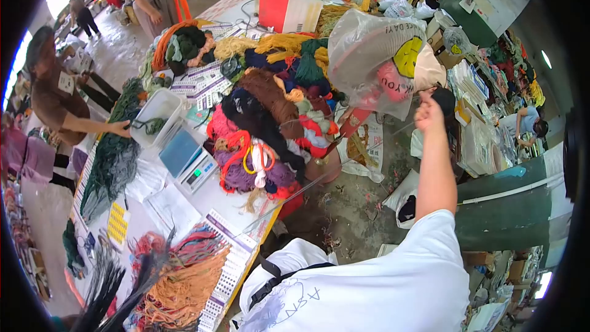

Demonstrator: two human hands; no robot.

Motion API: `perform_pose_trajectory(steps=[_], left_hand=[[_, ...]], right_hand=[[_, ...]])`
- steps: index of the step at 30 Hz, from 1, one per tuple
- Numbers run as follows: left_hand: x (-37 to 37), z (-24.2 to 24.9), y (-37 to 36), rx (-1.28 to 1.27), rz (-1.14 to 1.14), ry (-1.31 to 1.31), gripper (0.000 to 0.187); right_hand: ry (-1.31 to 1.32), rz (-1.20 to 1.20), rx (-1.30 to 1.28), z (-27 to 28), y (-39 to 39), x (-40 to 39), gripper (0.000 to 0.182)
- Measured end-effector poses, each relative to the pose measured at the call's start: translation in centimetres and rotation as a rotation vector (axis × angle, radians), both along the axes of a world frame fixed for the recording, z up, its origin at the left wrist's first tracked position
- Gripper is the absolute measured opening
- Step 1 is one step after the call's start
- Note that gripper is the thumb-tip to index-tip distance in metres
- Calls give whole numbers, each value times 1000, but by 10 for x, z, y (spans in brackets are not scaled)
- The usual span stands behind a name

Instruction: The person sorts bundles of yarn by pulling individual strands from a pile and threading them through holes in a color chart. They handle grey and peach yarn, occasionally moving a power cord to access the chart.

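My right hand (428, 112) reaches out at the end of a raised arm, with its fingers curled in. What they hold, if anything, I cannot make out. Just beyond it is a clear plastic bag (369, 55) with a yellow smiley and red print, over a round ribbed object. A thin pale line (332, 175) slants from near the hand down toward the table. My left hand is out of view. Brown yarn (261, 101), black yarn (246, 117) and purple yarn (252, 175) lie heaped on the table. Dark strands (104, 289) stick up at the lower left.
Left of the heap are a digital scale (196, 172) and a plastic tub (153, 114), which a person (67, 98) touches. Orange yarn (184, 276) covers the near end over printed sheets. Another person stands behind the table. White sacks (402, 197) rest on the floor at right.
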State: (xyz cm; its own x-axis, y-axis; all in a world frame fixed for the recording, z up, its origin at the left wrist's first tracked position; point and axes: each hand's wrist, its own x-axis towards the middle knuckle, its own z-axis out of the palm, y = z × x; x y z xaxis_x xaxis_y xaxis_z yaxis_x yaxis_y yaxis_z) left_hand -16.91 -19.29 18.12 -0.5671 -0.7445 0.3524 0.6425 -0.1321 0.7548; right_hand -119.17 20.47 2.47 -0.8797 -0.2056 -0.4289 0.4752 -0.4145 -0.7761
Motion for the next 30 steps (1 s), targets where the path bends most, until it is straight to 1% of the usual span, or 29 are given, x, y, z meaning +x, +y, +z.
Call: perform_pose_trajectory(steps=[1,2,3,5,6,7,8,9,10,11,12,13,14,15,16,17,18,19,21,22,23,24,25,26,27,28,29,30], left_hand=[[2,2,-5,9,4,54,34],[6,4,-10,21,10,103,34],[10,4,-16,29,16,156,33],[16,-8,-32,44,31,278,32],[23,-16,-36,53,49,340,32],[36,-25,-31,58,89,398,32],[58,-31,-12,61,161,444,32],[88,-34,20,61,263,475,32],[121,-34,65,55,389,492,32],[153,-28,117,46,527,494,32],[180,-19,169,32,664,490,32],[200,-10,212,6,780,489,32],[212,-3,246,-28,876,495,32],[218,2,273,-60,947,515,32],[215,-1,290,-57,1002,486,32],[200,-8,301,-151,984,500,33],[192,-18,307,-242,956,514,35],[191,-31,312,-232,991,492,35],[194,-59,334,-169,1017,412,38],[188,-81,342,-53,1008,451,39],[178,-107,341,-16,1032,401,35],[169,-135,341,126,1092,354,28],[167,-167,342,295,1062,372,21],[158,-207,341,283,1077,236,17],[152,-246,340,401,997,282,13],[146,-285,341,466,1036,226,13],[136,-324,341,563,1104,139,16],[130,-366,343,661,1184,-1,22]], right_hand=[[31,-65,65,7,13,-2,10],[64,-155,65,14,25,0,7],[101,-246,63,22,31,7,12],[214,-305,127,43,28,38,14],[261,-294,164,56,18,64,15],[337,-185,261,63,16,72,26],[441,-94,271,69,9,83,23],[470,-196,313,74,-19,106,23],[572,142,263,69,-13,93,23],[485,24,327,91,-84,177,25],[619,239,407,84,-96,180,29],[610,388,316,69,-121,195,32],[657,518,317,56,-151,240,32],[636,596,317,37,-181,288,32],[665,676,394,19,-203,340,31],[703,743,466,2,-221,385,30],[694,854,419,-24,-234,419,28],[677,966,377,-57,-247,449,27],[619,1077,400,-120,-265,517,25],[603,1171,384,-157,-268,544,23],[591,1259,361,-191,-275,571,22],[616,1348,397,-212,-279,607,21],[641,1435,436,-233,-278,641,21],[638,1460,420,-257,-280,667,21],[618,1525,340,-280,-282,691,20],[598,1579,261,-299,-279,713,20],[604,1588,244,-311,-274,733,20],[644,1629,223,-316,-269,750,20]])
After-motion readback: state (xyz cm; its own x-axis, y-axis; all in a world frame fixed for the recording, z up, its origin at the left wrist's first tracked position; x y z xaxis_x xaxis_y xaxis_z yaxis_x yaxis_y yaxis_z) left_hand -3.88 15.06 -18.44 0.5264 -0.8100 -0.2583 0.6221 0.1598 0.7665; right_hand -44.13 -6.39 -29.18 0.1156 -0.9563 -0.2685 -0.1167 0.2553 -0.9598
